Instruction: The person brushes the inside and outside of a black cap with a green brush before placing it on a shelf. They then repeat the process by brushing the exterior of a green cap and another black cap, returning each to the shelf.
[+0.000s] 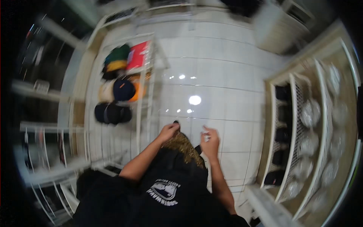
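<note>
Both of my hands are held out in front of my body, apart from each other, above the tiled floor. My left hand (pixel 169 132) is closed, fingers curled together, beside the brown-gold patterned shorts (pixel 181 145). A small dark shape (pixel 176 122) shows right at its fingertips; I cannot tell whether the hand holds it. My right hand (pixel 210 142) is half curled, with a gap between thumb and fingers where a pale patch shows. The black shirt (pixel 151 178) with a white print covers my torso below the hands.
To the left, a white rack (pixel 145 94) carries several caps (pixel 124 89) and a red packet (pixel 138 55). On the right, slanted white shelves (pixel 293 140) hold dark caps and clear plastic-wrapped items (pixel 311 112). A pale cabinet (pixel 278 28) stands at the back right. Glossy white tiles (pixel 211 75) lie ahead.
</note>
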A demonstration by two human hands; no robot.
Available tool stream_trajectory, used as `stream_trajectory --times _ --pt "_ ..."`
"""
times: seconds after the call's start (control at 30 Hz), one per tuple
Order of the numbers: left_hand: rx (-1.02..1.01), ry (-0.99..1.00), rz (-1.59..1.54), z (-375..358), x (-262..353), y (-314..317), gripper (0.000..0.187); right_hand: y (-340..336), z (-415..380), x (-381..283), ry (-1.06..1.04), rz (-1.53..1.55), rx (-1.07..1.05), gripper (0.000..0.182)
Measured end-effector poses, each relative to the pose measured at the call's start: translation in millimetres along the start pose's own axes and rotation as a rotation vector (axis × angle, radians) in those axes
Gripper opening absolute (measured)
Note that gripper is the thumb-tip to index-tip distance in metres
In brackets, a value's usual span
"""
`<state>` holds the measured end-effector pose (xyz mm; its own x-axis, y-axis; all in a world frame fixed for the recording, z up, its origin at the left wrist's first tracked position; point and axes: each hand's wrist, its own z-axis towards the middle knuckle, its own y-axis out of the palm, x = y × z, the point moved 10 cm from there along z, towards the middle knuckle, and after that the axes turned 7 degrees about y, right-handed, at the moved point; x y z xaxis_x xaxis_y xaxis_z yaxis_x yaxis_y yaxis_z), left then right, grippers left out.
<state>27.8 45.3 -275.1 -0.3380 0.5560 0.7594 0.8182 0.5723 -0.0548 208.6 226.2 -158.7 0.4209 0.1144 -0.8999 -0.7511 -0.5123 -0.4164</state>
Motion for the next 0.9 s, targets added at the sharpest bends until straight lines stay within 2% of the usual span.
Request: stream_trajectory --times 0.07,0.17,0.23,0.27,0.33,0.4,0.43,0.5,0.53,0.6,0.63,0.67,0.73,0.83,0.9 --pt "0.096 0.089 -0.256 1 -8 -36 0.035 34 20 -37 -0.066 -0.103 -0.139 0.029" --pt "0.361 0.135 -0.328 -25 -6 -105 0.031 100 36 -81 -0.134 -0.148 -0.308 0.029" --pt "0.49 0.148 -0.362 -26 -32 -161 0.03 159 39 -96 -0.134 -0.153 -0.446 0.028" --pt "0.582 0.155 -0.36 -28 -52 -193 0.029 189 40 -101 -0.137 -0.173 -0.483 0.028" --pt "0.748 0.267 -0.089 -22 -99 -266 0.03 257 34 -114 -0.115 -0.105 -0.622 0.028" --pt "0.958 0.258 0.005 -33 -132 -326 0.038 320 26 -124 -0.109 -0.153 -0.731 0.028" --pt "0.98 0.236 -0.017 -41 -129 -342 0.038 348 18 -126 -0.098 -0.177 -0.802 0.029" --pt "1.032 0.019 0.177 -70 -109 -382 0.046 395 7 -134 -0.15 -0.214 -0.878 0.03" --pt "1.044 0.009 0.167 -72 -111 -398 0.046 417 1 -141 -0.196 -0.233 -0.919 0.03" --pt "1.092 -0.151 0.416 -74 -117 -427 0.056 448 -4 -146 -0.194 -0.263 -0.966 0.031" --pt "1.058 -0.15 0.409 -69 -125 -437 0.069 460 -6 -149 -0.191 -0.244 -0.986 0.03" --pt "1.054 -0.163 0.4 -66 -133 -443 0.069 467 -10 -150 -0.179 -0.228 -1.007 0.029" --pt "1.132 -0.177 0.634 -61 -128 -457 0.076 476 -9 -150 -0.168 -0.273 -1.033 0.03" --pt "1.145 -0.174 0.612 -49 -133 -457 0.086 477 0 -144 -0.163 -0.316 -1.014 0.03" --pt "1.147 -0.206 0.578 -45 -132 -454 0.085 472 7 -137 -0.136 -0.331 -0.988 0.03"
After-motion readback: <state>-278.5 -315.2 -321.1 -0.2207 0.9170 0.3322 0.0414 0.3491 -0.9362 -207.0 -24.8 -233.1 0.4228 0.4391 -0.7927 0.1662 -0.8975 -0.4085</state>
